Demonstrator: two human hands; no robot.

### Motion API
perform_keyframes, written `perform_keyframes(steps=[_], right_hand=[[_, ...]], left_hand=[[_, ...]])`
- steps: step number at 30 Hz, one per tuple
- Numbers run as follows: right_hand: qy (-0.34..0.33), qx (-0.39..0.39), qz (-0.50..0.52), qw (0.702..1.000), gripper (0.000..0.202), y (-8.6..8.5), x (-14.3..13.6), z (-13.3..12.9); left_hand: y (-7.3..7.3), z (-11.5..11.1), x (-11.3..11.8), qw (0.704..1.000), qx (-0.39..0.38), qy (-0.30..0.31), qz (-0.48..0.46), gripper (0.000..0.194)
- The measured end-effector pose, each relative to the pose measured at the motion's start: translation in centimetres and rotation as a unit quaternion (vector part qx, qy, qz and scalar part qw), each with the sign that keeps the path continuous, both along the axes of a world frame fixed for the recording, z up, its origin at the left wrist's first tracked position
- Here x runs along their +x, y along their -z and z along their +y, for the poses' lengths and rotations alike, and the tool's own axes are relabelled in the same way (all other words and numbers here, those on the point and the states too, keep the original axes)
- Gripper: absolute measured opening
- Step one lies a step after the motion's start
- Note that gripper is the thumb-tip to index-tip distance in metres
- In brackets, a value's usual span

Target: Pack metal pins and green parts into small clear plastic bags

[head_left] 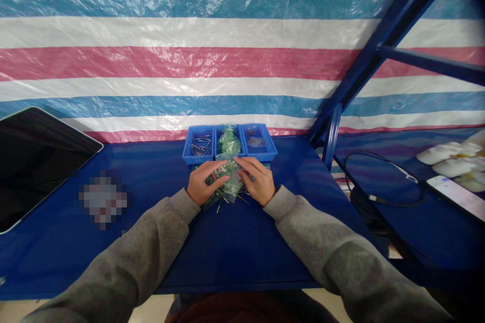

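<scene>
Clear greenish plastic bags [229,191] lie in a heap with thin metal pieces poking out on the blue table. My left hand [204,181] rests at the heap's left side, thumb and fingers apart. On the right side my right hand [257,180] mirrors it, its thumb and fingers also apart. Both hands touch or nearly touch the plastic. Just behind stand three blue bins: the left bin [186,150] has thin metal pieces, the middle one holds green plastic [229,140], and the right bin [272,149] has small clear bags.
A dark screen [41,161] lies at the left, near a blurred-out object [104,199]. Right of the slanted blue frame [356,78] are a looped cable [382,204], a phone [458,197] and white items [450,159]. A striped sheet [170,63] hangs behind.
</scene>
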State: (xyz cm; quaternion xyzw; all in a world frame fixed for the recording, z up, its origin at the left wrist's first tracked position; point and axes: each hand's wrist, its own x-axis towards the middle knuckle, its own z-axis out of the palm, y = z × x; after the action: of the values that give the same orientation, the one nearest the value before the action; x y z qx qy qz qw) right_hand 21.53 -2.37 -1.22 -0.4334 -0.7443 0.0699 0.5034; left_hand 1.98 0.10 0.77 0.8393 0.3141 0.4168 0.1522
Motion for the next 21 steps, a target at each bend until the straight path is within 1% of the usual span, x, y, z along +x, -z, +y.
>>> perform_keyframes(steps=[5,8,10,13,15,21], right_hand=[[0.007,-0.015,-0.005,1.0,0.036,0.02,0.04,-0.1],[0.017,-0.013,-0.012,1.0,0.032,-0.01,0.14,-0.04],[0.016,-0.011,-0.015,1.0,0.027,-0.1,0.13,-0.01],[0.007,-0.007,-0.014,1.0,0.021,-0.23,0.02,-0.02],[0.008,-0.004,-0.015,1.0,0.019,-0.21,-0.07,-0.02],[0.008,-0.002,-0.02,1.0,0.018,0.21,-0.21,0.02]], left_hand=[[0.21,0.17,0.09,1.0,0.014,0.016,0.016,0.043],[0.38,0.28,0.2,0.999,0.03,0.01,0.024,0.045],[0.5,0.34,0.27,0.999,0.041,-0.005,0.021,0.039],[0.58,0.41,0.34,0.998,0.051,-0.04,0.002,0.023],[0.52,0.45,0.35,0.997,0.051,-0.054,-0.013,0.017],[0.33,0.45,0.23,1.0,0.02,-0.016,-0.009,0.016]])
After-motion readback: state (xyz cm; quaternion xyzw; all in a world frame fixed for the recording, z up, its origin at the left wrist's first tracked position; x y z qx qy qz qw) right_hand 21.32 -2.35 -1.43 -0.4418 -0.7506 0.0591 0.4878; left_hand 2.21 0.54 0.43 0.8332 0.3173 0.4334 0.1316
